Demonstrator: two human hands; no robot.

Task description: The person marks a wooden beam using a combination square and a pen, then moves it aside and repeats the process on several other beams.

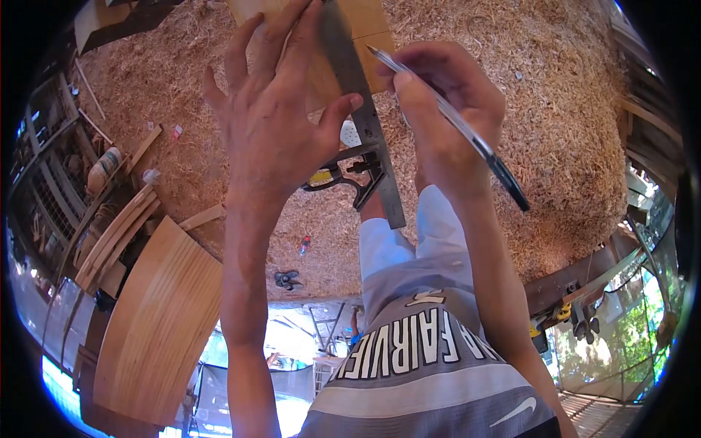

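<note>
Fingers spread, the left hand [266, 128] covers much of the wooden board [374, 40], its thumb on the combination square [367, 117], which seemingly overhangs the near edge, while the right hand [454, 117] grips a ballpoint pen [467, 131] by the right edge, wood shavings [551, 146] around.

A thick layer of curly tan wood shavings [555, 139] covered the ground. A broad pale wooden panel of joined strips [157, 321] stood on the left, near stacked light-brown curved planks [117, 235] and a grey wire-mesh frame [58, 179]. Bright daylight poured in along the bottom, behind a thin metal ladder-like frame [328, 326], while sunlit green foliage [624, 350] showed at lower right.
</note>
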